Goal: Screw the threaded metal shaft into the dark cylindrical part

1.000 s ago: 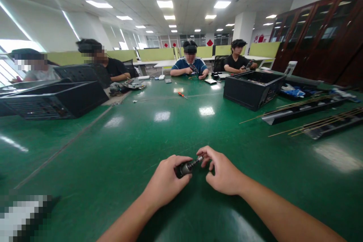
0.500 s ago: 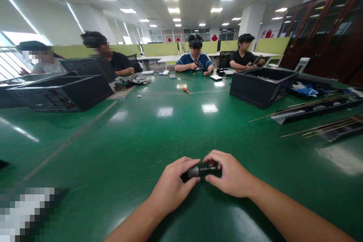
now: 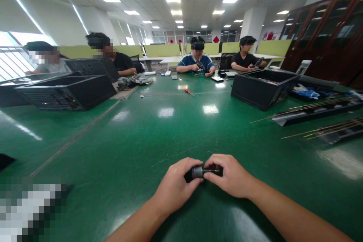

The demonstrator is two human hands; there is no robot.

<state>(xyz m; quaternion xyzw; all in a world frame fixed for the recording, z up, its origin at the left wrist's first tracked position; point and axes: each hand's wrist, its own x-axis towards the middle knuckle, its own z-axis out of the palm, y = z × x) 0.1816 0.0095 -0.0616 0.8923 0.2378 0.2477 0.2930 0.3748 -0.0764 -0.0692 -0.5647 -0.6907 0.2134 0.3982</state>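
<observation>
A dark cylindrical part (image 3: 197,171) with a grey collar lies level between my hands, over the green table. A thin ribbed shaft, which looks like it carries a coil spring (image 3: 208,171), sticks out of its right end. My left hand (image 3: 177,183) is wrapped round the cylinder from the left, thumb below and fingers above, hiding its left end. The thumb and fingers of my right hand (image 3: 228,177) close on the shaft right beside the collar. The shaft's tip runs into the hollow of that palm.
An orange screwdriver (image 3: 188,92) lies farther off on the green table (image 3: 136,136). Dark computer cases stand left (image 3: 68,92) and right (image 3: 262,89). Thin brass-coloured rods (image 3: 306,108) rest on black trays at the right. Several people sit opposite, one holding a power tool (image 3: 200,65).
My right hand's fingertips have slid left along the shaft, up to the collar. The left hand still holds the cylinder. The whole view has shifted slightly.
</observation>
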